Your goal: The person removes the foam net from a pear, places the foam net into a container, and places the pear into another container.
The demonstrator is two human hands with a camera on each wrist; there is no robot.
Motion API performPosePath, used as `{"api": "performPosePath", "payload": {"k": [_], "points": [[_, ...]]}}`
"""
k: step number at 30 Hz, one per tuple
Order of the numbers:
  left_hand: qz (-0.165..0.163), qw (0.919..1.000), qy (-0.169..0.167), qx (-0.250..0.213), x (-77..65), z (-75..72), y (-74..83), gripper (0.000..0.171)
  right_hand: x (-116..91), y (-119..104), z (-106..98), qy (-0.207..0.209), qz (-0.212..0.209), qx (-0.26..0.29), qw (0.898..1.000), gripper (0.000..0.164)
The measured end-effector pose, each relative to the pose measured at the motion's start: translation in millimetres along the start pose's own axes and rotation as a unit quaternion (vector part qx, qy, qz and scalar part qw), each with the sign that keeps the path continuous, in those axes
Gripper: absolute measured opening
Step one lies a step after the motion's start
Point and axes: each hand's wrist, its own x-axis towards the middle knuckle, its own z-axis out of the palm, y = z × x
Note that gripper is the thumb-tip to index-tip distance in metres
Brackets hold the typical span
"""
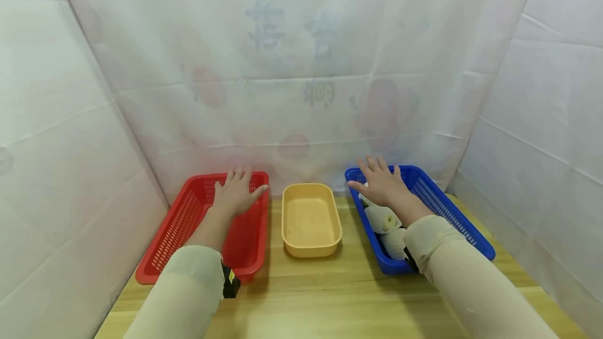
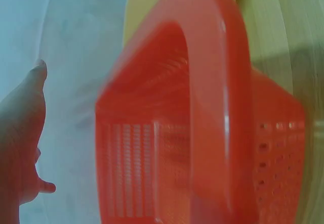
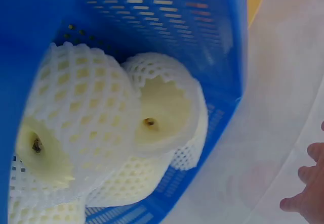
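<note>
In the head view my left hand hovers over the red plastic basket, its fingers spread and nothing in its grasp. No items show inside that basket. Over the blue plastic basket is my right hand, also with fingers spread and holding nothing. Beneath it lie several pale yellow fruits in white foam net sleeves, partly hidden by the hand and forearm. Closer up, the right wrist view shows a netted fruit with its dark-tipped hollow end exposed.
Between the two baskets stands a shallow yellow bin with nothing visible in it. All three rest on a wooden table. White sheeting with faint print rises behind, and plain white sheets flank both sides.
</note>
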Motion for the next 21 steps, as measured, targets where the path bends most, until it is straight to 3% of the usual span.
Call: {"api": "performPosePath", "payload": {"k": [9, 21], "points": [[0.021, 0.9997, 0.009, -0.011, -5.4, -5.9, 20.0, 0.090, -15.9, -14.9, 1.1, 0.017, -0.036, -0.003, 0.999, 0.083], [0.069, 0.9964, 0.048, -0.009, -32.4, -2.7, 39.6, 0.085, -52.2, -2.3, 15.7, 0.021, -0.046, 0.010, 0.999, 0.080]]}}
